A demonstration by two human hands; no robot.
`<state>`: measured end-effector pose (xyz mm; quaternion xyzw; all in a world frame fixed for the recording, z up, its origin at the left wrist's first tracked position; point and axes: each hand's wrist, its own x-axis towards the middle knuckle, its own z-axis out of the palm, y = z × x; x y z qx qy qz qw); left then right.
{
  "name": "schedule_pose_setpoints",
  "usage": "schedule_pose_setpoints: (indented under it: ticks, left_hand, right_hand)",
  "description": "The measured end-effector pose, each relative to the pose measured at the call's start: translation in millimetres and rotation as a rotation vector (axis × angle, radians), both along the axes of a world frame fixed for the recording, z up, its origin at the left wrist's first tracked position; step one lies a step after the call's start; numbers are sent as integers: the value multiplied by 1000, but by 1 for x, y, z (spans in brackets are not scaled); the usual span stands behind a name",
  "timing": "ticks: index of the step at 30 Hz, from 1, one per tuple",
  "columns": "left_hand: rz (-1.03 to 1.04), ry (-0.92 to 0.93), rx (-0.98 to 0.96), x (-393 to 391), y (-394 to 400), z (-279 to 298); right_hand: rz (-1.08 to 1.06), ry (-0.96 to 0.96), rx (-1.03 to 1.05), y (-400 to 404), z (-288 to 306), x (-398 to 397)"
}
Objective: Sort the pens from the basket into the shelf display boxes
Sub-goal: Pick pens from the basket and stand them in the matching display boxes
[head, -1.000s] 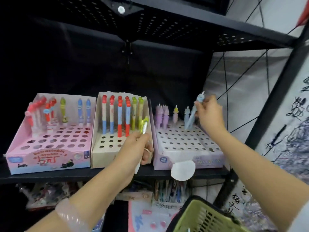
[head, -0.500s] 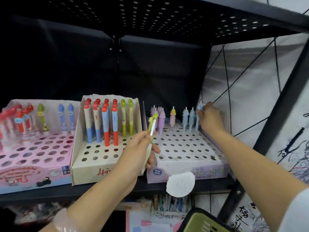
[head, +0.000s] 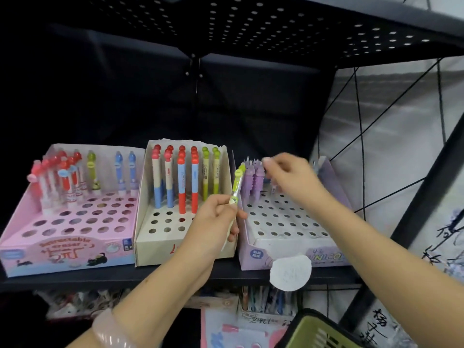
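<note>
head camera is looking at three display boxes sitting side by side on a black shelf (head: pixel 150 277). left hand (head: pixel 216 222) is pinching a green pen (head: pixel 236 187), holding it up over the gap between the cream box (head: pixel 155 249) and the purple box (head: pixel 296 257). right hand (head: pixel 288 177) is blurry over the purple box's back row, and i cannot tell what its fingers are doing. many front holes are sitting open. green basket (head: pixel 316 332) is peeking in at the bottom edge.
</note>
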<state>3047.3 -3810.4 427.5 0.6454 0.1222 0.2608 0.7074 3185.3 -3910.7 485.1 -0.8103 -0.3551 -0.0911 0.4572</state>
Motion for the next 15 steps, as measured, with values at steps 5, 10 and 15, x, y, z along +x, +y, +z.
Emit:
schedule_pose_setpoints:
  ticks: [5,10,15]
  left_hand:
    - [38,-41,7,-20,11,2]
    - [158,-77,164,-59,52,9]
    - [393,-30,425,-110,104,5]
  right_hand:
    - [309,284,31,34,8,-60]
    - [340,296,109,75,26,-95]
    - [292,151,358,125,53,-121]
